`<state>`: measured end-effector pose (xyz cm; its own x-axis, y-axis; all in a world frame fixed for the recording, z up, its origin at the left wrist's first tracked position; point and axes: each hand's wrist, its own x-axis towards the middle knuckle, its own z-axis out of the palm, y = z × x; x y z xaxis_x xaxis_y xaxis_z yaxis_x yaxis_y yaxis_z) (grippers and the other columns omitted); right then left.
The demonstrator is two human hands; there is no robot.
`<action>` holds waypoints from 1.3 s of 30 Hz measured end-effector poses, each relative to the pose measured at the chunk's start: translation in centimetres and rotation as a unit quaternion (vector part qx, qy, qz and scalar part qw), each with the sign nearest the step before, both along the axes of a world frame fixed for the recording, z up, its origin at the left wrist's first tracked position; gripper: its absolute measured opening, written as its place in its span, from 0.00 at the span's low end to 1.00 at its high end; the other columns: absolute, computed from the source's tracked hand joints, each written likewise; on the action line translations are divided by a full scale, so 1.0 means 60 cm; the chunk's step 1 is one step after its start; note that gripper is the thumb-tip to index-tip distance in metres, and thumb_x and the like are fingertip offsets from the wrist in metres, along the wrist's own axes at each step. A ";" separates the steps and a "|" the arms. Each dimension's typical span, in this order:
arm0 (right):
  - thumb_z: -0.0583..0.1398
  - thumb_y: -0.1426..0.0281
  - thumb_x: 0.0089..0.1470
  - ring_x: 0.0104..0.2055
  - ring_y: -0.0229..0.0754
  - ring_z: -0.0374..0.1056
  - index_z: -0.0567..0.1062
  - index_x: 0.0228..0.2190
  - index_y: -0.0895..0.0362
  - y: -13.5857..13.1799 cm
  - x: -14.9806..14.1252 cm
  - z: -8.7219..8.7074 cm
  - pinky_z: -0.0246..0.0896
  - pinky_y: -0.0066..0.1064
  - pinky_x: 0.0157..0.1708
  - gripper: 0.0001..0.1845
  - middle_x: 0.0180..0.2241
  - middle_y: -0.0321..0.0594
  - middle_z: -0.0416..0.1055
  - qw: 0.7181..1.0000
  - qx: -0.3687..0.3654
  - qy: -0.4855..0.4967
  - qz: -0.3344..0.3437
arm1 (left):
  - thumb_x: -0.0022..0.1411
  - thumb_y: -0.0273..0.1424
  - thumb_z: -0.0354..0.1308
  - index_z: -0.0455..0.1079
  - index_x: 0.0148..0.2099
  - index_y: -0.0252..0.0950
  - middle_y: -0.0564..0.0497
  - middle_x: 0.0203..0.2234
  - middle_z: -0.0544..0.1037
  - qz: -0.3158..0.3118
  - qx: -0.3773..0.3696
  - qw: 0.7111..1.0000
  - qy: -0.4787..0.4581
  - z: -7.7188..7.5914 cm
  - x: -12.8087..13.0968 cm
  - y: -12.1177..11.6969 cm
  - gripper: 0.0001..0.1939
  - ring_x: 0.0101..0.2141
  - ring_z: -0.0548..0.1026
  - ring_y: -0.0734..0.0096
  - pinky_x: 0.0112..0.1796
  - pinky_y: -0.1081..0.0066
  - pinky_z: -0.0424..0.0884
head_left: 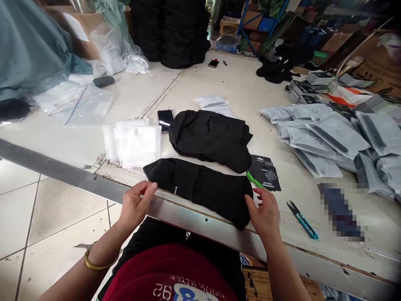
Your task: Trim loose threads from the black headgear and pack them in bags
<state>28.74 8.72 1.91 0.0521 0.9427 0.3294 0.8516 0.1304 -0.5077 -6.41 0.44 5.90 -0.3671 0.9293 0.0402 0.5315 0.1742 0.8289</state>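
A flat black cloth headgear piece (216,190) with small white lettering lies lengthwise along the table's front edge. My left hand (137,205) is beside its left end, fingers loosely bent and thumb apart, holding nothing. At the other end, my right hand (265,212) has its thumb against or just beside the fabric, its fingers spread. Behind lies a second black cloth pile (209,138), folded. Black printed cards (265,173) marked "Actor's Headgear" sit to its right, with a green strip (255,179) next to them.
White plastic bags (138,144) are stacked at left beside a phone (165,120). Teal-handled thread snips (303,221) lie right of my right hand. Many packed pouches (326,133) pile up at right. Tall black fabric stacks (184,33) stand at the back.
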 end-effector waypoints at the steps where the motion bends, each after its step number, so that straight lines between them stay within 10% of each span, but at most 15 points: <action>1: 0.54 0.60 0.51 0.39 0.47 0.64 0.69 0.38 0.57 0.009 -0.009 0.002 0.62 0.41 0.39 0.16 0.41 0.48 0.68 1.000 0.006 0.003 0.017 | 0.61 0.41 0.51 0.71 0.34 0.36 0.50 0.28 0.76 -0.024 0.030 0.998 0.046 0.002 0.005 0.018 0.14 0.30 0.72 0.67 0.33 0.69 0.70; 7: 0.52 0.66 0.52 0.44 0.49 0.63 0.69 0.45 0.59 0.059 -0.044 -0.008 0.61 0.43 0.43 0.19 0.42 0.50 0.67 0.995 -0.062 -0.007 0.077 | 0.59 0.31 0.54 0.65 0.54 0.36 0.45 0.49 0.72 -0.139 0.041 0.963 0.227 -0.024 0.031 0.145 0.20 0.49 0.68 0.56 0.50 0.57 0.64; 13: 0.53 0.65 0.51 0.38 0.47 0.64 0.72 0.35 0.57 0.063 -0.038 -0.023 0.61 0.42 0.41 0.12 0.34 0.45 0.67 0.995 -0.077 0.004 0.071 | 0.58 0.33 0.55 0.64 0.55 0.36 0.43 0.45 0.73 -0.157 -0.016 0.950 0.268 -0.057 0.028 0.177 0.22 0.46 0.69 0.53 0.48 0.55 0.64; 21: 0.55 0.69 0.48 0.56 0.51 0.57 0.63 0.24 0.54 0.002 -0.039 0.045 0.54 0.46 0.52 0.05 0.55 0.48 0.60 0.989 0.012 0.046 0.142 | 0.55 0.25 0.53 0.69 0.33 0.37 0.47 0.36 0.72 -0.115 0.121 0.960 0.225 0.001 0.017 0.118 0.05 0.41 0.69 0.61 0.46 0.60 0.65; 25: 0.61 0.63 0.46 0.32 0.43 0.68 0.67 0.30 0.53 -0.065 -0.006 0.101 0.64 0.35 0.33 0.10 0.35 0.43 0.73 0.963 -0.151 0.114 0.191 | 0.54 0.27 0.53 0.68 0.33 0.39 0.47 0.37 0.73 -0.202 0.038 0.945 0.254 0.057 -0.027 0.040 0.04 0.40 0.70 0.60 0.43 0.61 0.67; 30: 0.56 0.53 0.51 0.20 0.37 0.61 0.70 0.38 0.54 -0.092 -0.005 0.116 0.56 0.29 0.20 0.19 0.19 0.34 0.65 0.835 -0.380 0.284 0.279 | 0.55 0.37 0.57 0.71 0.44 0.46 0.49 0.38 0.76 -0.316 -0.154 0.917 0.189 0.113 -0.052 -0.019 0.13 0.35 0.73 0.61 0.34 0.68 0.70; 34: 0.59 0.58 0.50 0.25 0.38 0.63 0.72 0.33 0.54 -0.050 -0.062 0.093 0.60 0.30 0.26 0.13 0.22 0.35 0.67 0.907 -0.311 0.218 0.182 | 0.57 0.38 0.54 0.72 0.43 0.44 0.51 0.35 0.76 -0.301 -0.140 0.935 0.124 0.112 0.004 0.030 0.12 0.31 0.73 0.67 0.31 0.71 0.70; 39: 0.60 0.61 0.48 0.31 0.39 0.67 0.72 0.37 0.54 0.011 -0.140 0.039 0.65 0.33 0.35 0.14 0.33 0.39 0.73 0.931 -0.227 0.243 0.152 | 0.57 0.38 0.57 0.69 0.50 0.36 0.46 0.41 0.74 -0.226 -0.045 0.962 0.144 0.031 0.090 0.140 0.20 0.39 0.73 0.61 0.42 0.65 0.70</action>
